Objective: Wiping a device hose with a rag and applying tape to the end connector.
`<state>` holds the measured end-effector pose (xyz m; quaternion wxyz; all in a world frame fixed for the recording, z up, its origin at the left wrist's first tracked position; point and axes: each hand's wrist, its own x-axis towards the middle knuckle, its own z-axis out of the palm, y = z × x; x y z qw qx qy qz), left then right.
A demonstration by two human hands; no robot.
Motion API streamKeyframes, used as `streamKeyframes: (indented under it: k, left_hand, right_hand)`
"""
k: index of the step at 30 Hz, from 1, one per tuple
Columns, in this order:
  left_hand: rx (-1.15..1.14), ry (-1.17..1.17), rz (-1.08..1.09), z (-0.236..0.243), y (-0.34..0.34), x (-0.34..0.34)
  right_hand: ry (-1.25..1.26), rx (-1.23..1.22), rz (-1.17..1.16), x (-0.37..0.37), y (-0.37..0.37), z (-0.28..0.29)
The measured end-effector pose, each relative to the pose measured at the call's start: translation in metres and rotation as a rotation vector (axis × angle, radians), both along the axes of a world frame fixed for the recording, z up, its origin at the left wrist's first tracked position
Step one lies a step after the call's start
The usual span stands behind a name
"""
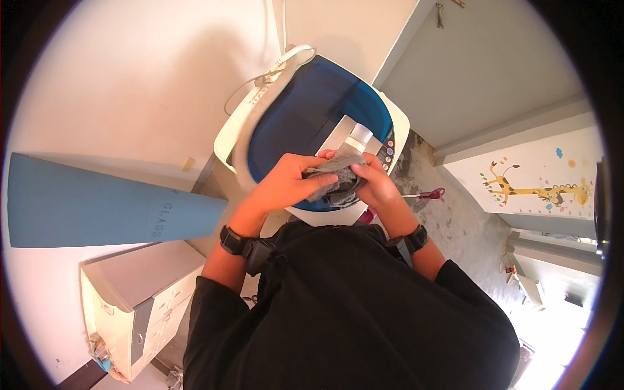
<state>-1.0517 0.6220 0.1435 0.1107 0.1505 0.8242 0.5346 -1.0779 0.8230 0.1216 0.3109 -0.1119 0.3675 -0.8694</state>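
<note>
Both of my hands are on a crumpled grey cloth (344, 164) in front of my chest. The fingers of my left hand (286, 181) close on its left side, thumb across the top. My right hand (378, 185) grips the right side, thumb also on top. Darker fabric shows in the folds between them. Beyond the cloth is a white cylinder with a silvery end (359, 135), partly covered by it; I cannot tell whether the cloth touches it. Below is a white washing machine (226, 140) with a dark blue see-through lid (292, 110). A pale box-like thing (333, 135) shows beside the cylinder.
A white cable (286, 55) runs along the machine's back corner. To the left, a long blue panel (104, 201) stands above a white cabinet (143, 279). On the right are a purple-ended stick (432, 194), a grey door (494, 71) and a giraffe wall sticker (533, 190).
</note>
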Motion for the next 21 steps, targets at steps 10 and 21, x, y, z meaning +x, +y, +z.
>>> streamKeyframes:
  k: [10,21]
  left_hand:
    - [-0.503,0.460,0.207,-0.020,0.031,0.002]
    - [0.451,-0.188,0.071,-0.002,-0.005,0.007]
  right_hand:
    - [-0.181,0.475,-0.259,-0.014,-0.033,-0.017]
    - [0.402,0.182,0.085,-0.022,0.005,0.014]
